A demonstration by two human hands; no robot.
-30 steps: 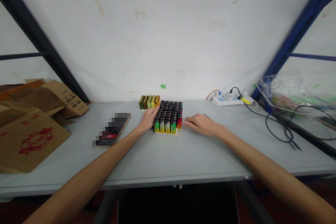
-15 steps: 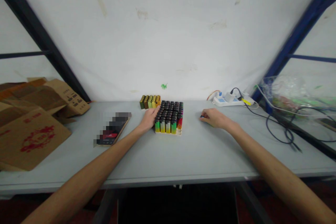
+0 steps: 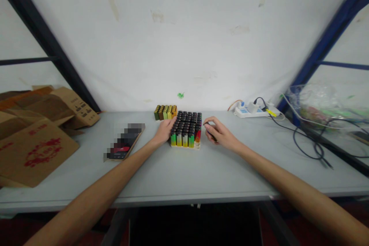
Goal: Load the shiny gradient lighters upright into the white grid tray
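Rows of upright lighters (image 3: 182,138) with black tops and green, yellow, silver and red bodies stand packed in a pale tray (image 3: 184,147). One slot at the tray's front right corner holds no lighter. Against the left side of this block, my left hand (image 3: 165,131) grips it, its fingertips partly hidden. My right hand (image 3: 219,132), just right of the block and apart from it, pinches a dark lighter (image 3: 212,137) held at a tilt; its lower part is covered by the fingers.
Behind the block stands a smaller group of gold-topped batteries (image 3: 165,112). A phone (image 3: 125,144) lies to the left, with cardboard boxes (image 3: 43,150) beyond. On the right are a power strip (image 3: 250,112), black cables (image 3: 311,148) and a plastic bag (image 3: 317,102).
My right hand has moved left towards the block and turned, bringing the dark lighter into view. My left hand keeps its place at the block's left side.
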